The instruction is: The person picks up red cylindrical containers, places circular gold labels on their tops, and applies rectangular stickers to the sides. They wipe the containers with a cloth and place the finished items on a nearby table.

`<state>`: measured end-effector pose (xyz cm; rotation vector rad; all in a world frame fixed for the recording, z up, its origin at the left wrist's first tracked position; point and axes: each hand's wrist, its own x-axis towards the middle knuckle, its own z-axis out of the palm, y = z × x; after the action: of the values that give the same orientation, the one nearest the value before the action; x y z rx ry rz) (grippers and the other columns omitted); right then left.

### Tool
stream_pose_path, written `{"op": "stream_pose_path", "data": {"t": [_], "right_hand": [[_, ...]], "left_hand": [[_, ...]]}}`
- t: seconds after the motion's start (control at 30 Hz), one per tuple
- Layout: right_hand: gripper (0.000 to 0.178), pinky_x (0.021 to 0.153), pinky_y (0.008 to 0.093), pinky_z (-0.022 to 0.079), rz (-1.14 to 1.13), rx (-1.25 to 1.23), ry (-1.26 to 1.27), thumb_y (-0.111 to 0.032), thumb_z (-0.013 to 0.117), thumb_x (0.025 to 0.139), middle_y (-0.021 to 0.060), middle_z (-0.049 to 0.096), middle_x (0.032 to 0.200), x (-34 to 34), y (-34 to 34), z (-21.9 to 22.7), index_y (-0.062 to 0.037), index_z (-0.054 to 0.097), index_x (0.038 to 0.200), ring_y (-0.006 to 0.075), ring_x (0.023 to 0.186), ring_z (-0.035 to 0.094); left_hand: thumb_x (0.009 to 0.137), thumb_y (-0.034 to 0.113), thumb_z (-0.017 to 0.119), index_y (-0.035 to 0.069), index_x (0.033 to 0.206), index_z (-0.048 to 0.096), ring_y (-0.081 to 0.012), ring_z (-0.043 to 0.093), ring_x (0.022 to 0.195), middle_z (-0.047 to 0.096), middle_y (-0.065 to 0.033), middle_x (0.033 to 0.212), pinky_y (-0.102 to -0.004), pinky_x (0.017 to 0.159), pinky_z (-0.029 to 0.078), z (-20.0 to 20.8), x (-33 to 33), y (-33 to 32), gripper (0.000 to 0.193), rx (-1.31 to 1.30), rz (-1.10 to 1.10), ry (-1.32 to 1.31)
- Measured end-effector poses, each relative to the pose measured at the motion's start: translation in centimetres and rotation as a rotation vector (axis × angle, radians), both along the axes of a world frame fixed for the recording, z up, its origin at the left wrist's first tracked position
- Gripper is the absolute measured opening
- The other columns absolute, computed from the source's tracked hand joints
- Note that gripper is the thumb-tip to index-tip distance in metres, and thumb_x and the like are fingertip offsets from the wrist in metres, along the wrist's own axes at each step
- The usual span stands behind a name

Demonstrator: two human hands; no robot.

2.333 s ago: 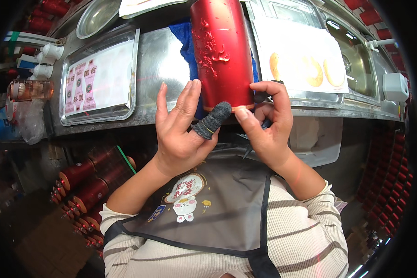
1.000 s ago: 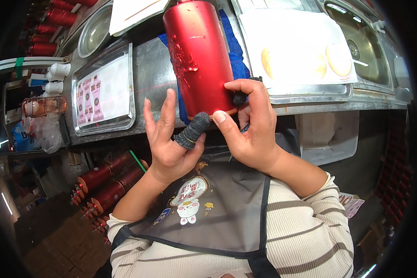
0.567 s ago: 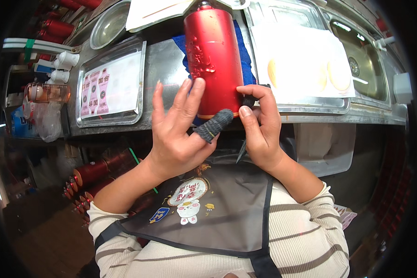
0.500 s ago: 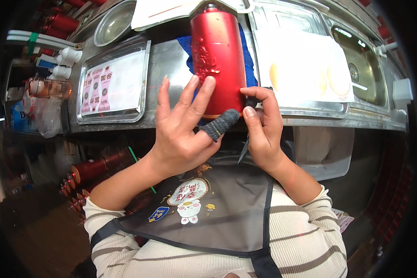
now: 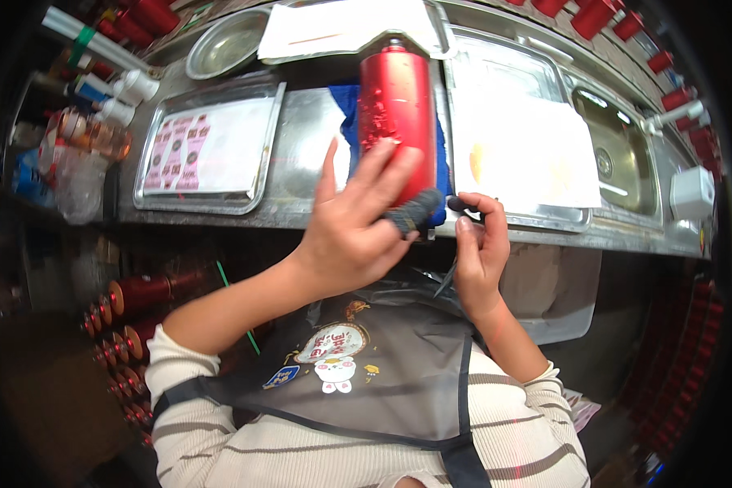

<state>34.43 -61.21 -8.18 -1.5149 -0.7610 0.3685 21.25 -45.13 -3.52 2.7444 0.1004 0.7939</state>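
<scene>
A shiny red cylindrical bottle [image 5: 403, 85] lies on a blue cloth [image 5: 442, 150], its narrow neck toward the far side and wet-looking, crinkled patches on its left flank. My left hand [image 5: 354, 224] rests over the bottle's near end, fingers spread; a grey knit sleeve [image 5: 415, 211] covers one finger. Just right of that end, my right hand [image 5: 481, 248] is closed in a pinch, with something black [image 5: 461, 202] at the index fingertip. A thin dark pointed tool [image 5: 445, 281] sticks out below its fingers; most of it is hidden.
Left on the steel counter, a metal tray [image 5: 260, 175] holds a sheet with pink printed labels [image 5: 175, 154]. A round metal bowl [image 5: 228, 45] stands behind it. White paper [image 5: 529, 154] covers a tray at right, beside a sink [image 5: 614, 150]. Red bottles [image 5: 130, 297] are stacked lower left.
The view has shifted slightly. My right hand has drawn away from the bottle's right side, leaving a small gap. My left hand has moved along with the bottle, fingers still spread over it.
</scene>
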Motion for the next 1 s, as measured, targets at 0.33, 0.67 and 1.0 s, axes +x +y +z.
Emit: {"op": "stream_pose_path", "data": {"t": [0.33,0.67,1.0], "right_hand": [[0.023,0.083,0.0314,0.053,0.113,-0.034,-0.331,0.005,0.06,0.09,0.0135,0.068,0.099,-3.3,-1.3,-1.0,0.0037,0.065,0.113,0.0232,0.086,0.066],[0.024,0.092,0.0276,0.047,0.043,-0.074,0.002,-0.003,0.051,0.1,0.0095,0.06,0.113,-3.7,-2.6,-1.4,0.005,0.058,0.121,0.0165,0.102,0.058],[0.025,0.09,0.0293,0.047,0.052,-0.101,-0.108,-0.006,0.057,0.097,0.0096,0.062,0.113,-2.1,-2.4,-0.3,0.0032,0.057,0.121,0.0174,0.101,0.059]], "left_hand": [[0.071,0.015,0.065,0.002,0.071,0.069,-0.0353,0.057,0.127,0.067,-0.0204,0.122,-0.0724,0.115,0.027,-3.1,1.8,-0.4,0.014,0.043,0.089,-0.316],[0.084,0.022,0.076,-0.009,0.142,0.042,-0.046,0.044,0.139,0.044,-0.0299,0.149,-0.066,0.119,0.024,-6.0,-1.3,-2.0,0.074,-0.272,0.285,-0.466],[0.089,0.044,0.071,-0.01,0.12,0.059,-0.0483,0.045,0.137,0.043,-0.0348,0.148,-0.0615,0.119,0.027,-6.2,-3.6,-0.8,0.064,-0.43,0.244,-0.201]]}}
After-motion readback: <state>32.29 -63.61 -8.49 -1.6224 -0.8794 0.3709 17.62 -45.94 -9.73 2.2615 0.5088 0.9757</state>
